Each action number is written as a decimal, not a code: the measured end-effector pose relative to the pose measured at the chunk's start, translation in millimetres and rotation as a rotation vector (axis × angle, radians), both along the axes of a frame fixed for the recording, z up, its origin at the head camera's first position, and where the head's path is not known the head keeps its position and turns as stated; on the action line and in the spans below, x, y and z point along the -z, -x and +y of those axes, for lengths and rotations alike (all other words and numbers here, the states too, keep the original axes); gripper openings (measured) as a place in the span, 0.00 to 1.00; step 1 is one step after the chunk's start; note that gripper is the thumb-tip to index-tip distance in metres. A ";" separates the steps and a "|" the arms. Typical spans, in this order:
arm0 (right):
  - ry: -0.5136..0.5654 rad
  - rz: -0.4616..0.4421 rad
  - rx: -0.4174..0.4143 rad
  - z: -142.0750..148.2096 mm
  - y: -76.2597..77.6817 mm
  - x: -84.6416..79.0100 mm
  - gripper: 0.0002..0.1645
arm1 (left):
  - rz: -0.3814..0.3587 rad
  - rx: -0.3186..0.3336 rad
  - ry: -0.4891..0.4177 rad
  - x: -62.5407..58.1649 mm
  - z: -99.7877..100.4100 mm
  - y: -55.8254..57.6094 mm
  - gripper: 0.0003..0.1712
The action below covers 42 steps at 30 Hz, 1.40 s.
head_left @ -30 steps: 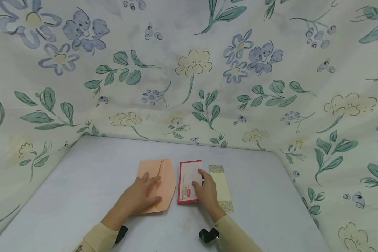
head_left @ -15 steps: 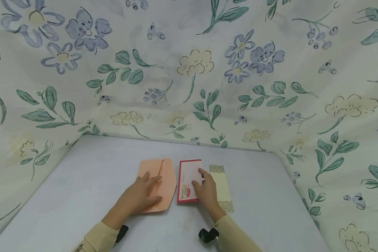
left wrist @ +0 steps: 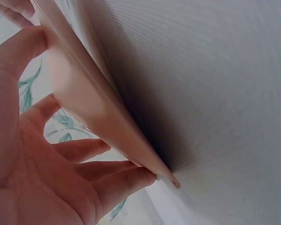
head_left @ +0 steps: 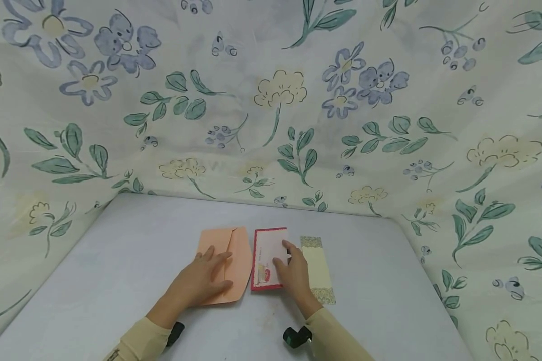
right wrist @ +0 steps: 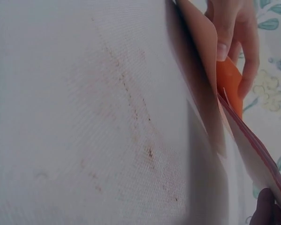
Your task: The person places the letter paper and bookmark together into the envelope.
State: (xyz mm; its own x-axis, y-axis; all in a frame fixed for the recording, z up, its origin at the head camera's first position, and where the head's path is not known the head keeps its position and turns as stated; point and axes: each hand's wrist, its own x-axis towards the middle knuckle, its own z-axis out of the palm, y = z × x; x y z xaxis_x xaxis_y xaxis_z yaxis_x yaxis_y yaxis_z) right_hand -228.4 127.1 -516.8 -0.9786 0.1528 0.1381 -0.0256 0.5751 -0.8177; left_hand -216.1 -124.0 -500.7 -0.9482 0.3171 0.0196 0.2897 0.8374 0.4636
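Two flat hands: left hand (head_left: 200,281) presses envelope (head_left: 235,260), right hand (head_left: 293,273) card (head_left: 265,255)

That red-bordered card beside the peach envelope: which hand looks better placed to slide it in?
Probably the right hand: its fingers already rest on the red-bordered card, beside the peach envelope. The left hand lies flat on the envelope, pinning it to the table.

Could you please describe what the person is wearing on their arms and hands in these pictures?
Both hands are bare: the left hand and the right hand show no gloves or rings. Each forearm is covered by a pale cream-yellow long sleeve, the left sleeve and the right sleeve, ending at the wrist. A small black device sits under each wrist, the left wrist camera and the right wrist camera.
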 end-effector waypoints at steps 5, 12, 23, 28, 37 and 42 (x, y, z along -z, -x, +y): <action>0.018 -0.002 -0.006 -2.0 -0.1 -1.8 0.32 | 0.001 -0.004 0.000 0.6 -0.4 -0.1 0.41; 0.025 -0.012 -0.016 -4.3 -0.1 -5.4 0.32 | 0.001 -0.005 -0.006 -0.6 -0.2 -0.5 0.41; 0.018 -0.010 -0.004 -11.8 1.2 -6.5 0.32 | 0.014 0.004 -0.015 1.2 -2.8 1.5 0.41; 0.007 -0.005 -0.008 -14.2 1.0 -6.2 0.32 | 0.013 0.002 -0.015 1.9 -3.2 2.3 0.41; 0.002 0.011 -0.015 -14.1 0.4 -7.3 0.32 | 0.006 -0.009 0.000 0.8 -1.6 2.1 0.41; 0.016 0.023 -0.016 -15.2 -0.2 -9.1 0.32 | -0.001 -0.011 0.004 -0.1 -1.0 2.0 0.41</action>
State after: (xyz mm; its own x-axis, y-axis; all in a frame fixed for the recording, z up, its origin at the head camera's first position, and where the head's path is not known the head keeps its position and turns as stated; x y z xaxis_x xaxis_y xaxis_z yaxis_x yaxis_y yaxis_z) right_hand -228.2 111.8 -507.7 -0.9775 0.1393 0.1586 -0.0540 0.5614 -0.8258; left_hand -218.1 -125.1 -500.6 -0.9517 0.3065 0.0178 0.2799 0.8425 0.4603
